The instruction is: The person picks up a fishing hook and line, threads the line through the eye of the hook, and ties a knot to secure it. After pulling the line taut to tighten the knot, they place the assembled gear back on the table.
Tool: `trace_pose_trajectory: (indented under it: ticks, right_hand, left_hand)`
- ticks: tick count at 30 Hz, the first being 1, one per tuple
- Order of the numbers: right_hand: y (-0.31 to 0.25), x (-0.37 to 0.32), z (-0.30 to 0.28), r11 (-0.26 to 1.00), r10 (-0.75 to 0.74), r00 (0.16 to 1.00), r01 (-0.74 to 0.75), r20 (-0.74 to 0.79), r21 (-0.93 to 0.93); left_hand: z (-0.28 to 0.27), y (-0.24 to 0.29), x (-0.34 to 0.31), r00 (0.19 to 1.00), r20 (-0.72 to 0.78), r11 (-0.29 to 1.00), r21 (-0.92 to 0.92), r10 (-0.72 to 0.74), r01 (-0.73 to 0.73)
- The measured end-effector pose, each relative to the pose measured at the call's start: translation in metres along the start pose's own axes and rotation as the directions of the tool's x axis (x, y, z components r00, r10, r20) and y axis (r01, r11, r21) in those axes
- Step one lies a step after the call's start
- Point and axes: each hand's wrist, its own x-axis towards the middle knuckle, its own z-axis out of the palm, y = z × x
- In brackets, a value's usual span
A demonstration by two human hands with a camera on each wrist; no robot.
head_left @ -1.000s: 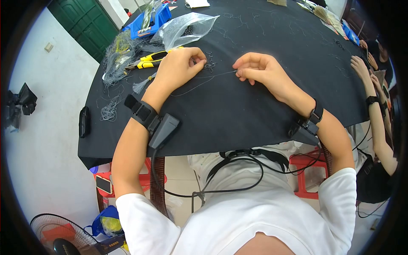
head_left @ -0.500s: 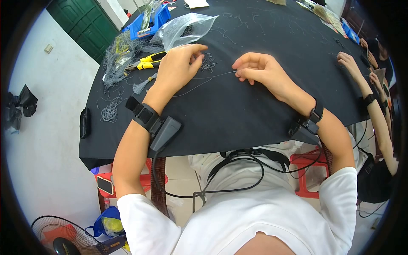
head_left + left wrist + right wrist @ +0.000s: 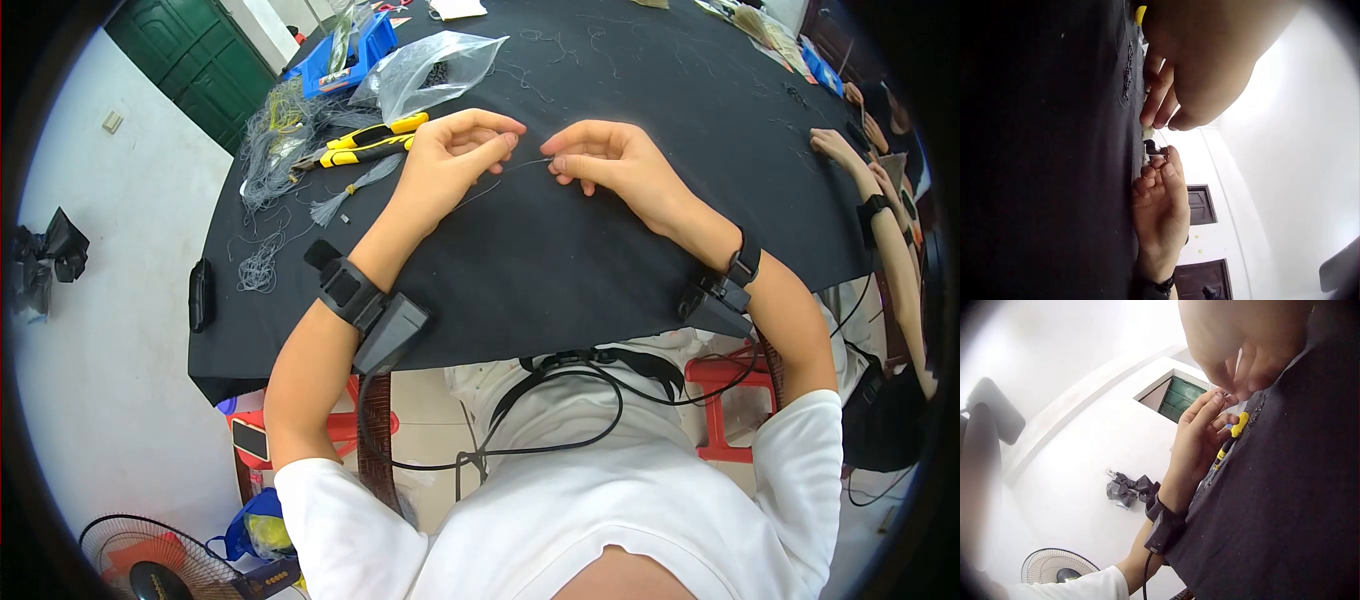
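Observation:
My right hand [image 3: 625,175] pinches the end of a thin grey line [image 3: 522,164] between thumb and forefinger. The line slants down to the left, under my left hand [image 3: 455,165]. Thumb and forefinger of that left hand are pinched together close to the right fingertips, on a tiny dark piece [image 3: 1220,394] too small to make out. A heap of small dark hook-like pieces [image 3: 1127,72] lies on the black cloth beside the left hand in the left wrist view; in the head view the hand hides it.
Yellow-and-black pliers [image 3: 365,145] and a tied bundle of grey line [image 3: 350,192] lie left of my left hand. Tangled line [image 3: 275,150], a clear plastic bag [image 3: 425,75] and a blue bin [image 3: 345,60] stand farther back. Another person's arm [image 3: 885,230] rests at the right.
My left hand has come away from the small dark heap and moved right, close to the right hand, with its thumb and forefinger now together. The right hand stays nearly in place with the line.

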Motion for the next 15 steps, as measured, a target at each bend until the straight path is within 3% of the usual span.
trace_pose_trajectory:
  ticks: [15]
  right_hand:
    - [0.0011,0.0007,-0.0031,0.997,-0.016,1.0,0.015,-0.02,-0.075]
  left_hand:
    - [0.0062,0.0046,-0.0041,0.995,0.097,0.986,-0.164,0.036,-0.02]
